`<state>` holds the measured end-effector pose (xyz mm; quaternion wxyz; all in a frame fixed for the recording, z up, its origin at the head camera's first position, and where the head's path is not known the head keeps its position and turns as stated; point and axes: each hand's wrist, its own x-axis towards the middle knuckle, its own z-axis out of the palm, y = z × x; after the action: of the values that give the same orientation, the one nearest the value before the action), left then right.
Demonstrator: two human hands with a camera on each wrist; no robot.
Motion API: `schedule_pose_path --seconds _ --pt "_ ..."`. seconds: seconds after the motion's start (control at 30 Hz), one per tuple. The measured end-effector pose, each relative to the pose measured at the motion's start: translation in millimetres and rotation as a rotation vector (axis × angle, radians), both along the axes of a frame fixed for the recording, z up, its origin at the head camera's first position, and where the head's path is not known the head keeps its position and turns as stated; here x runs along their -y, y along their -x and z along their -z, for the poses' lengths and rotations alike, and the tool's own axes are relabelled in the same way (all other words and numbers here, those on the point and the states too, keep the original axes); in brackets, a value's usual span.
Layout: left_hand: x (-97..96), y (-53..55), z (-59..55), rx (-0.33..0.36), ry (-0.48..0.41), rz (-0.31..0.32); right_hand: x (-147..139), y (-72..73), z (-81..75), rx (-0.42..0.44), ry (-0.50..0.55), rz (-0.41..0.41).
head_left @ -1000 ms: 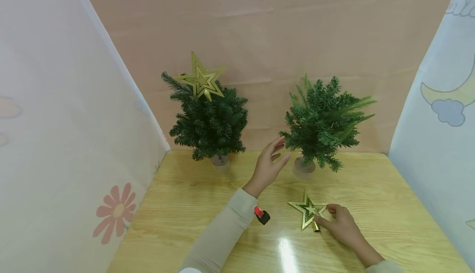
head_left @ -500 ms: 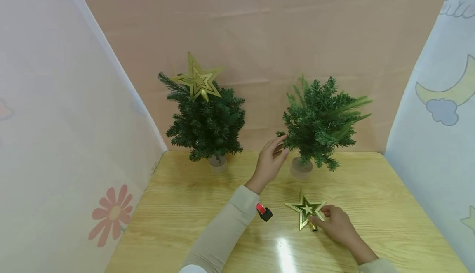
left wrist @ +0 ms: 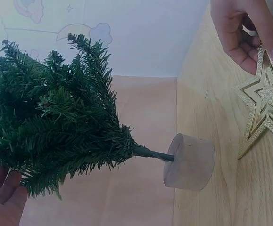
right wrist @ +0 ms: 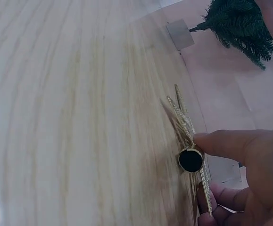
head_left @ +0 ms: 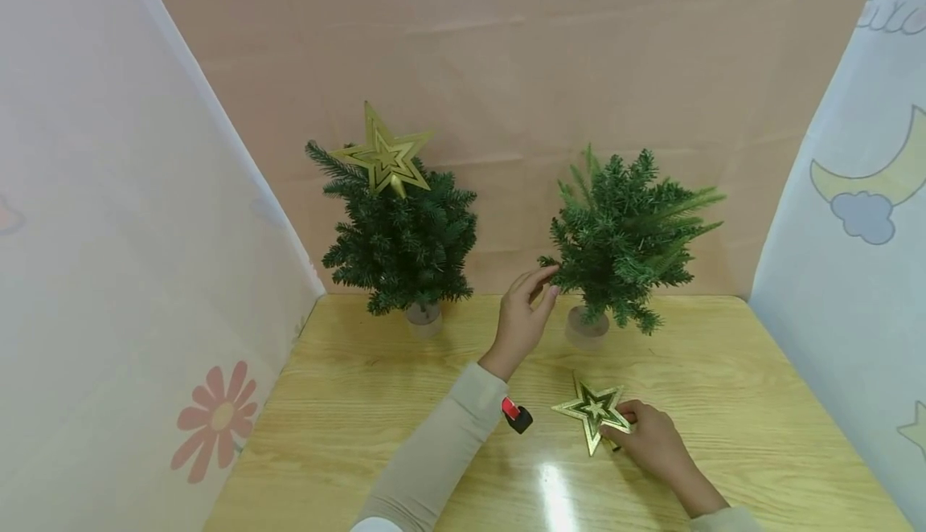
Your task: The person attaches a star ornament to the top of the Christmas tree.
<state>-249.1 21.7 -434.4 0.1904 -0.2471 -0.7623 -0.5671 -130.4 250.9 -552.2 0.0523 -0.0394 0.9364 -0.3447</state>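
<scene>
My right hand (head_left: pixel 654 439) pinches a gold star tree topper (head_left: pixel 596 409) between thumb and fingers, low over the wooden table. Its hollow socket (right wrist: pixel 191 160) faces the right wrist camera as a dark round opening. My left hand (head_left: pixel 519 321) reaches to the lower left branches of the right-hand small artificial Christmas tree (head_left: pixel 622 235), fingers spread from the thumb. In the left wrist view, its fingertips (left wrist: pixel 11 181) lie at the branch ends, partly behind needles. That tree stands upright on a pale round base (left wrist: pixel 190 162), its top bare of any star.
A second small Christmas tree (head_left: pixel 405 243) stands at the back left, with a gold star (head_left: pixel 383 156) on its top. Behind both trees hangs a pinkish-brown cloth (head_left: pixel 492 74). Printed side walls flank the wooden table (head_left: pixel 347 411).
The right hand has tilted and turned the star slightly, moving it a little left. The left hand has moved in to the branches. The whole view has shifted slightly.
</scene>
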Motion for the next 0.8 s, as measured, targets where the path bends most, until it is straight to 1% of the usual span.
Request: schedule_pose_path --seconds 0.2,0.3,0.43,0.53,0.67,0.8 --pt "-1.4 -0.6 0.0 0.033 -0.03 -0.003 -1.2 -2.2 0.3 0.018 0.015 0.007" --pt "-1.9 -0.2 0.8 0.033 -0.045 -0.002 -2.1 -2.1 -0.2 0.039 0.024 0.023" --pt "-1.5 -0.7 0.1 0.038 -0.053 -0.016 -4.0 -1.5 -3.8 0.063 0.026 0.035" --pt "-0.7 -1.5 -0.4 0.051 -0.063 -0.021 -5.1 -2.3 -7.7 0.066 0.023 0.025" --pt "0.0 -2.3 -0.3 0.052 -0.068 -0.022 -6.6 -3.1 -8.8 0.072 0.033 0.017" --pt "0.1 -2.9 -0.7 0.053 -0.073 -0.019 -8.4 -3.2 -8.7 0.096 0.073 0.012"
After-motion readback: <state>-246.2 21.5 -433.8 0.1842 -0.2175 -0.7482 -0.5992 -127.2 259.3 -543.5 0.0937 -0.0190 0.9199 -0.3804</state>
